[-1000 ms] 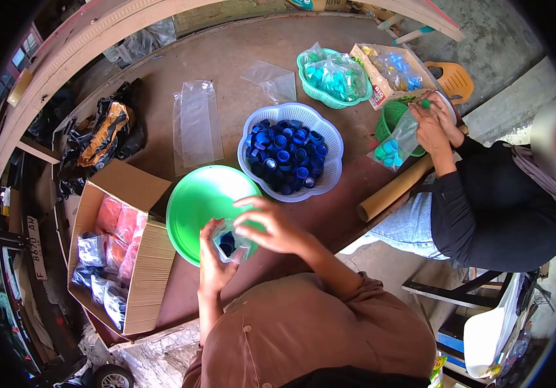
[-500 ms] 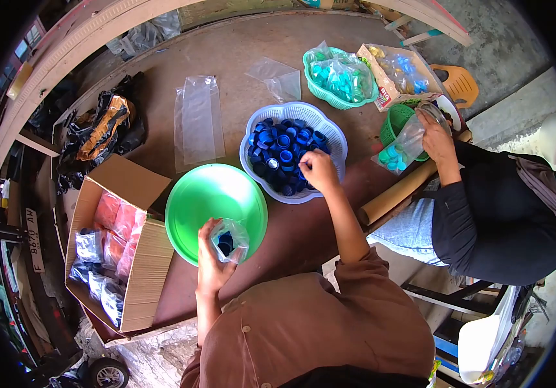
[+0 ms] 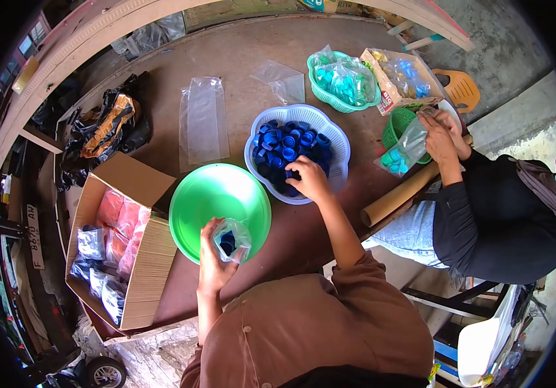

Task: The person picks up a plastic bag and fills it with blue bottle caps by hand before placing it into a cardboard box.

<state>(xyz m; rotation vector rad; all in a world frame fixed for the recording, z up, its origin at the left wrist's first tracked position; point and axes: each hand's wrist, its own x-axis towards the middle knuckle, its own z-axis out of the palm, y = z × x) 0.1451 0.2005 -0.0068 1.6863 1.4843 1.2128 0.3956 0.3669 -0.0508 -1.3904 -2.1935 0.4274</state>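
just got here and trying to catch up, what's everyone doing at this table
The person's left hand holds an open plastic bag with dark blue caps inside, by the green basin. The right hand is in the pale basket of blue caps. Beside them, a co-worker handles a bag of turquoise caps.

Right hand's (image 3: 310, 179) fingertips partly lost among the dark blue caps (image 3: 289, 147); can't tell whether they grip one. Cap count inside the clear bag (image 3: 231, 242) unreadable. Co-worker's face blurred, cut off at the right. Lower caps buried.
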